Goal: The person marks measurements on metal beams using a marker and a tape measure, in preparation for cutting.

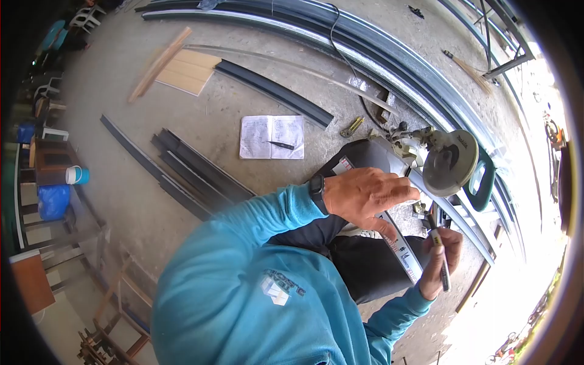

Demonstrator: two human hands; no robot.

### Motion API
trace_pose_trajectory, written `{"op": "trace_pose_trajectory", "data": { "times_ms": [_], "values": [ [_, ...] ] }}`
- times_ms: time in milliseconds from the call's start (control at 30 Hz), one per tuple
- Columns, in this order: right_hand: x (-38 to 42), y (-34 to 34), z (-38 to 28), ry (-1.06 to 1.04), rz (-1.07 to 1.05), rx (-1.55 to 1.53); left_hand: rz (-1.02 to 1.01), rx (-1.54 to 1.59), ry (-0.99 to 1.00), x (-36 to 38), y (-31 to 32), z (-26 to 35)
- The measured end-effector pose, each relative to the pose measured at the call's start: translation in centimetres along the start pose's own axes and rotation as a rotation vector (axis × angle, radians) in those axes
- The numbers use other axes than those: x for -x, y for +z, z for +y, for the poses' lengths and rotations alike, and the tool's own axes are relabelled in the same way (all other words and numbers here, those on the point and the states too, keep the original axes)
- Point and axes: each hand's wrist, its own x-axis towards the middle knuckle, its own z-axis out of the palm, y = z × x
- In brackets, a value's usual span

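My left hand (371, 193), with a dark watch (317, 193) on the wrist, lies over a long metal bar (403, 252) with a printed label. Its fingers are stretched out past the bar, the thumb is apart and near the bar, and nothing shows between them. The bar slants across my dark-trousered legs. My right hand (443, 261) is closed around a black marker (435, 234), held upright beside the bar's lower end. An open notebook (255, 139) with a pen (281, 145) on it lies on the floor beyond my left forearm.
A cut-off saw (450, 163) stands just past my hands. Long metal profiles (267, 23) run behind it. Dark profiles (182, 170), another dark profile (274, 91), a wooden plank (159, 64) and a tan panel (187, 72) lie on the floor. A blue-and-white cooler (77, 175) is far left.
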Motion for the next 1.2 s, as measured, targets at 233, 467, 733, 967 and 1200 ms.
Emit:
{"op": "trace_pose_trajectory", "data": {
  "times_ms": [233,467,733,967,1200],
  "values": [
    [-1.0,4.8,-0.3,0.078,-0.178,-0.116,0.012,0.063,0.009,0.6,0.0,-0.3],
    [-2.0,6.1,-0.4,-0.015,-0.212,-0.060,0.071,0.127,0.064,0.8,0.3,-0.5],
    [-2.2,2.1,0.5,0.095,-0.329,-0.012,-0.079,0.111,0.010,0.1,1.1,0.0],
    [-1.9,0.5,-0.3,0.245,-0.377,-0.134,-0.192,0.075,0.027,-1.3,2.1,0.8],
    [-1.7,-0.5,1.0,0.180,-0.454,-0.193,-0.313,0.049,0.011,-2.0,2.0,1.1]
  ]
}}
